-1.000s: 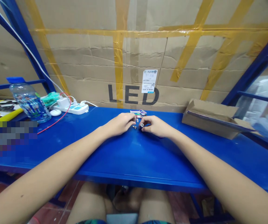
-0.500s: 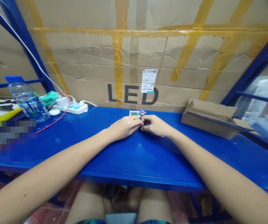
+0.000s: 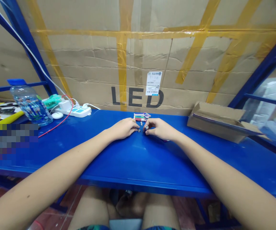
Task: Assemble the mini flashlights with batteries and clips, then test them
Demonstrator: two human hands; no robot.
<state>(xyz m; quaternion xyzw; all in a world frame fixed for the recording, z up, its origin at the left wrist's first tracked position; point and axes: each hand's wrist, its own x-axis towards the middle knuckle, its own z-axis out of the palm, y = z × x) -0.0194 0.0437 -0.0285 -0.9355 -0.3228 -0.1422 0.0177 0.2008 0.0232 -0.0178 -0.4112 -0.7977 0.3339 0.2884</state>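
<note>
My right hand point(image 3: 160, 129) pinches a small metal tube point(image 3: 146, 127), perhaps a mini flashlight body, with its round open end tilted up. My left hand point(image 3: 125, 128) rests on the blue table point(image 3: 142, 163) with its fingertips closed on a small shiny metal piece point(image 3: 138, 130), too small to name exactly. A short gap separates the two hands. Just beyond them lies a row of slim coloured metal tubes point(image 3: 139, 117) with cord loops at their right ends. Tiny metal parts point(image 3: 141, 123) sit between that row and my hands. Under my right wrist, a purplish object point(image 3: 166, 140) is mostly hidden.
On the left stand a water bottle point(image 3: 29, 102) and a white power strip point(image 3: 77, 111) with a red cable point(image 3: 64, 118). An open cardboard box point(image 3: 214, 123) sits at the right. A large taped carton point(image 3: 92, 64) rises behind the table.
My hands, which were touching, have come apart. The left has shifted left with the small metal piece, and the tube's open end now shows in my right hand.
</note>
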